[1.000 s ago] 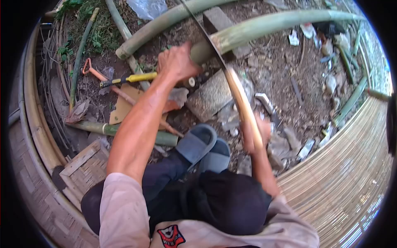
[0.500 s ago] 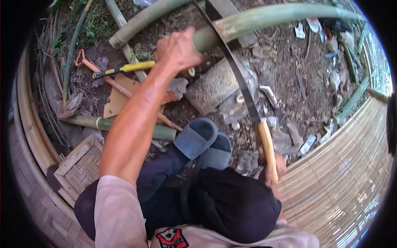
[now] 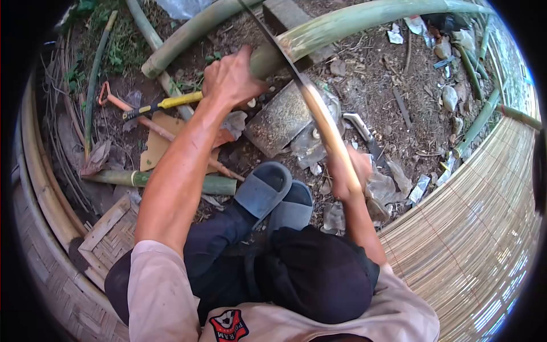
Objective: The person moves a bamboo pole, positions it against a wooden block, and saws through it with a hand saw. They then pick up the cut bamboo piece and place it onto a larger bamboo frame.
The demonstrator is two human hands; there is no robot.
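Note:
My left hand (image 3: 233,78) is closed round the near end of a thick green bamboo pole (image 3: 353,23). Across the pole, just right of that hand, lies the dark blade of a handsaw (image 3: 320,113), at a pale scraped spot. The saw's light wooden handle runs down toward me, and my right hand (image 3: 348,171) is wrapped round its lower part. Below the cut a grey stone block (image 3: 282,122) rests on the dirt. Behind the pole is another block (image 3: 293,17), partly covered by it.
A hammer with a yellow handle (image 3: 179,101) and an orange-handled tool (image 3: 119,104) lie at left. A cut bamboo piece (image 3: 211,184) is by my sandals (image 3: 263,192). A knife-like tool (image 3: 359,124) lies among litter. Slatted bamboo matting (image 3: 467,211) borders the right.
My right hand has pushed the saw up and away from me, so the handle now sits close to the pole. The left hand stays on the bamboo; the view has shifted slightly.

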